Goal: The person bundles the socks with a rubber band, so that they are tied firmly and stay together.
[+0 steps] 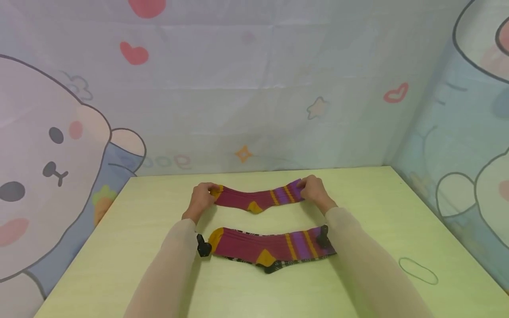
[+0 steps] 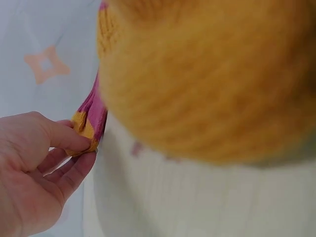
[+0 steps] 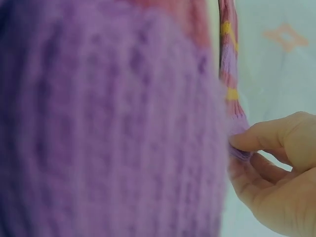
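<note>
A maroon sock with yellow toe and heel and a purple striped cuff (image 1: 242, 199) is stretched sideways near the table's back. My left hand (image 1: 201, 198) pinches its yellow toe; in the left wrist view that hand (image 2: 39, 168) has thumb and fingers on the toe (image 2: 84, 127). My right hand (image 1: 315, 191) pinches the purple cuff end, and the right wrist view shows the hand (image 3: 279, 168) gripping the cuff (image 3: 239, 126). Nearer me lies a matching sock (image 1: 246, 247), with black patterned fabric (image 1: 272, 268) showing along its edges from beneath.
A thin green loop (image 1: 417, 270) lies on the pale table (image 1: 358, 190) at the right. Cartoon-printed cloth (image 1: 222, 66) stands behind the table and at both sides. Small black devices (image 1: 204, 246) are at both wrists, over the nearer sock's ends.
</note>
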The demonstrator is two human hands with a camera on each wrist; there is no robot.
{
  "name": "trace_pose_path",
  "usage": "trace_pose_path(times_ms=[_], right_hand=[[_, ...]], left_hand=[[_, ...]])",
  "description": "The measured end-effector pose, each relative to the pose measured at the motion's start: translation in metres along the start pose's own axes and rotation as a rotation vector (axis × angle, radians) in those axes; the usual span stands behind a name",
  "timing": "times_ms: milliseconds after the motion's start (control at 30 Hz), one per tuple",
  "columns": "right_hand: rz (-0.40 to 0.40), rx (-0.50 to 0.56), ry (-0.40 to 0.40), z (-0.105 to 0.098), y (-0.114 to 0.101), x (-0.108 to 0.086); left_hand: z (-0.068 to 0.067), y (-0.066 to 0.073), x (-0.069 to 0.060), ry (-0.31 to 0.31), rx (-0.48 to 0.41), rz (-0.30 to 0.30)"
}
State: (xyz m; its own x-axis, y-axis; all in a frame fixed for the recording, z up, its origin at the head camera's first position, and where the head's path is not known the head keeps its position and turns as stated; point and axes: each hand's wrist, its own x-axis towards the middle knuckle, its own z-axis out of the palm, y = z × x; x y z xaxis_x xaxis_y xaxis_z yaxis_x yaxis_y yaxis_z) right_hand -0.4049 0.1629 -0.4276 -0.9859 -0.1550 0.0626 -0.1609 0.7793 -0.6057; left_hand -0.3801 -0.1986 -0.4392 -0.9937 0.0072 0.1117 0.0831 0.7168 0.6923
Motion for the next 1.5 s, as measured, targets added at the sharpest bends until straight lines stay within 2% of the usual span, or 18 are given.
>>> trace_pose_path(times_ms=[233,533,700,900,1033,1200,1400,1500], right_hand=[[-0.030,-0.001,-0.006,-0.004,0.001,-0.004],[-0.056,0.050,-0.035,-0.017,-0.002,-0.021],[-0.084,0.043,-0.049,-0.027,-0.007,-0.031],[-0.077,0.078,-0.033,-0.037,-0.013,-0.043],[-0.046,0.142,0.013,-0.041,-0.019,-0.052],[-0.059,0.187,0.082,-0.050,-0.025,-0.058],[-0.037,0.276,0.004,-0.063,-0.028,-0.070],[-0.040,0.278,-0.047,-0.068,-0.031,-0.077]], left_hand=[[0.000,0.002,0.000,0.007,-0.025,0.050],[-0.004,0.010,-0.005,0.000,-0.064,0.058],[-0.011,0.022,-0.012,0.000,-0.079,0.089],[-0.018,0.042,-0.024,0.004,-0.092,0.085],[-0.020,0.052,-0.033,0.016,-0.108,0.073],[-0.020,0.062,-0.041,0.044,-0.108,0.094],[-0.024,0.075,-0.054,0.002,-0.101,0.124],[-0.030,0.080,-0.062,-0.027,-0.094,0.131]])
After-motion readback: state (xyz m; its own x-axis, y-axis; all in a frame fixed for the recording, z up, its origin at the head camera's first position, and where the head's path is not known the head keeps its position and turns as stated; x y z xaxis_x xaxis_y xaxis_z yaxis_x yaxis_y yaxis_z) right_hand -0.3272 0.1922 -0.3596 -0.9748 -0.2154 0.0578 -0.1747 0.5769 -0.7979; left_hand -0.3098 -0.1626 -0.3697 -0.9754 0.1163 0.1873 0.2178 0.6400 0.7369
